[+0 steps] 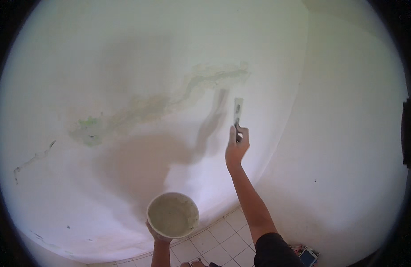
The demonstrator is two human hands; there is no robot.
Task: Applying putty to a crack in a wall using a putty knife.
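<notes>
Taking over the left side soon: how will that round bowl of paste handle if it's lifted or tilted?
The bowl rests on the left hand from below, so it probably tips easily. Its pale paste coats the inside and looks thick, likely slow to spill. It seems rigid, holding its round rim, and perhaps bottom-heavy.
</notes>
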